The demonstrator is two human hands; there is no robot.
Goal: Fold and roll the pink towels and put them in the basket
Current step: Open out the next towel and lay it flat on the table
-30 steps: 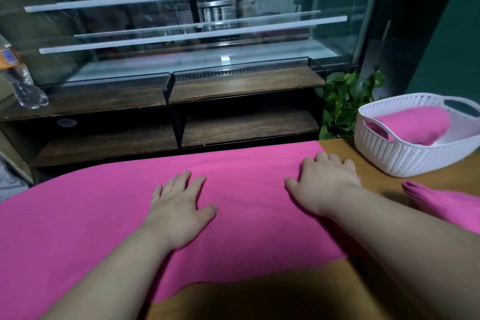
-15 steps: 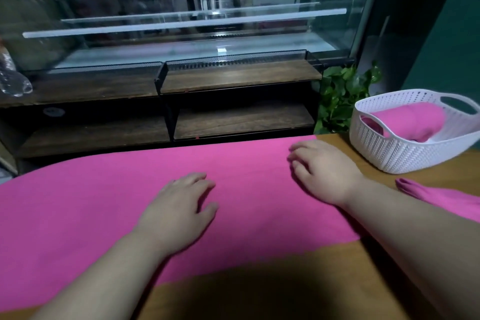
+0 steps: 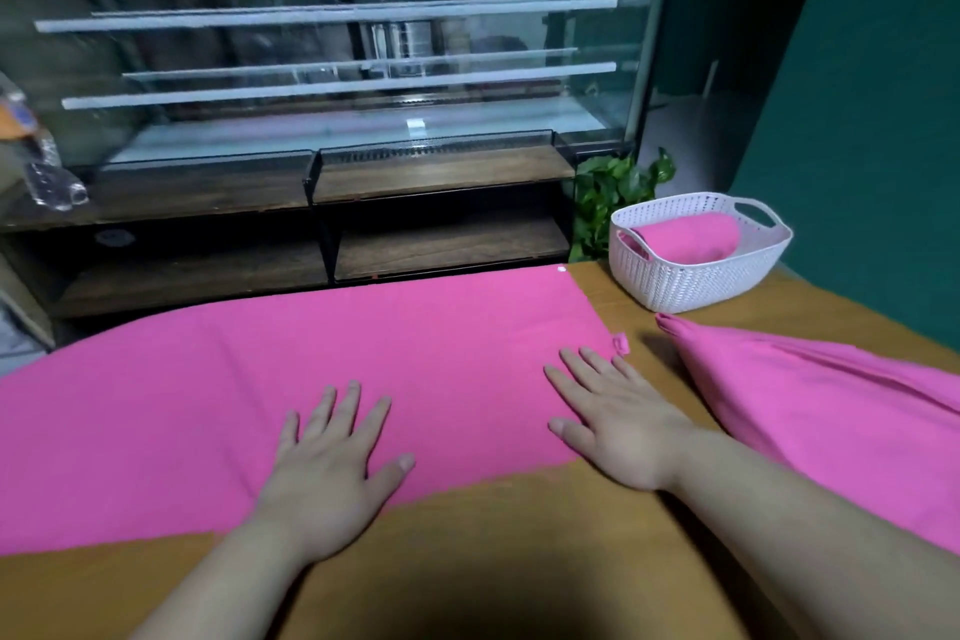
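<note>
across the frame's middle, left hand and right hand lie flat, fingers spread, on the pink towel; basket upper right.

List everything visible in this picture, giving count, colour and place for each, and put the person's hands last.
spread towel: 1, pink, flat on the table
rolled towel: 1, pink, inside the basket
bunched towel: 1, pink, table's right side
basket: 1, white, table's far right corner
table: 1, brown, foreground
plant: 1, green, left of the basket
shelf unit: 1, dark wood, beyond the table
bottle: 1, clear, shelf top, far left
left hand: 1, bare, flat on the spread towel
right hand: 1, bare, flat on its right end
</note>
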